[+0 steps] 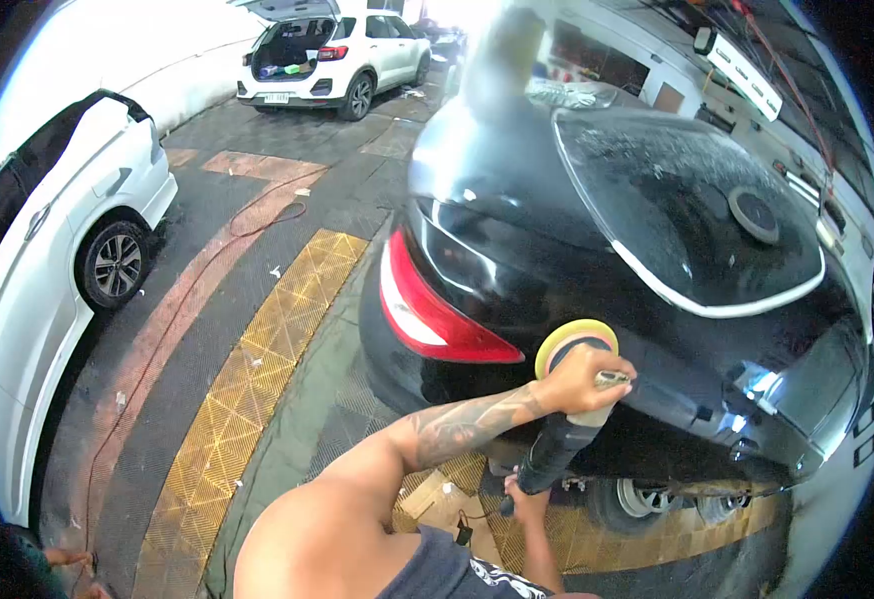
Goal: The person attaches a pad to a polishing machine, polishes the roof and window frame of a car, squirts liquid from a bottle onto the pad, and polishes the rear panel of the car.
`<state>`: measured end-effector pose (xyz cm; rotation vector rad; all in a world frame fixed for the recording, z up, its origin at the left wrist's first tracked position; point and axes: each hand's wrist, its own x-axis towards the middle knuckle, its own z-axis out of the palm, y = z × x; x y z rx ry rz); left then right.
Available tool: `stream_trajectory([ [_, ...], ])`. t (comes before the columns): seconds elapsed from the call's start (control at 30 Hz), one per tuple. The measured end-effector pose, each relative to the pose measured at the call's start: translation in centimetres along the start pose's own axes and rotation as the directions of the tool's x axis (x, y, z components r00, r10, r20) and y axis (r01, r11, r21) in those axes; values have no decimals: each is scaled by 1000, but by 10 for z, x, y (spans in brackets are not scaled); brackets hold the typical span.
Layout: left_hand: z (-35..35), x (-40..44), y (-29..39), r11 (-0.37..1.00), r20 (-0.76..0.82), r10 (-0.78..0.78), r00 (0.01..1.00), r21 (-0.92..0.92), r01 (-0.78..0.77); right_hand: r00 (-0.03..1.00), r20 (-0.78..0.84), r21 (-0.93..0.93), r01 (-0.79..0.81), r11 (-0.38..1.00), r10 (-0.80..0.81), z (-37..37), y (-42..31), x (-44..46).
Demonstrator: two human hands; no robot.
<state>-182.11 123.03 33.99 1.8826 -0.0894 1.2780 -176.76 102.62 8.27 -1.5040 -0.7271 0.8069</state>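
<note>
My left hand (582, 381), on a tattooed arm, is closed around the front grip of a polisher (563, 439), just behind its head. Lower down, my right hand (529, 499) wraps the rear end of the polisher's black body. The round yellow pad (589, 327) lies against the rear of a black car (657, 349), just right of its red and white tail light (437, 309). My left hand partly covers the pad. Above it is the car's rear window (687, 200), edged with white tape and bearing a dark round object (754, 215).
A white car (47, 230) stands at left; another white car (342, 60), tailgate raised, is behind. A cord (192, 290) runs across the floor. Flattened cardboard (447, 504) lies below the polisher. A blurred person (505, 60) stands beyond the black car; part of another person (67, 557) shows lower left.
</note>
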Motion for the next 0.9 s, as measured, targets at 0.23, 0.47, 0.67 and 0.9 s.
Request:
stream_trajectory([
  [0.23, -165, -37, 1, 1000, -101, -13, 995, -13, 12, 999, -10, -365, -46, 930, 46, 135, -26, -5],
  [0.47, -190, -25, -2, 995, -13, -38, 999, -96, 37, 987, -75, -194, -152, 969, 139, 179, -46, -14],
  [0.67, -119, 21, -7, 993, 86, -24, 996, -111, 33, 962, -208, 103, -160, 982, 178, 163, -79, -24],
  [0.9, -106, -2, -19, 977, 125, -27, 992, -206, 53, 975, 28, 15, -222, 975, 222, 112, -47, -63],
])
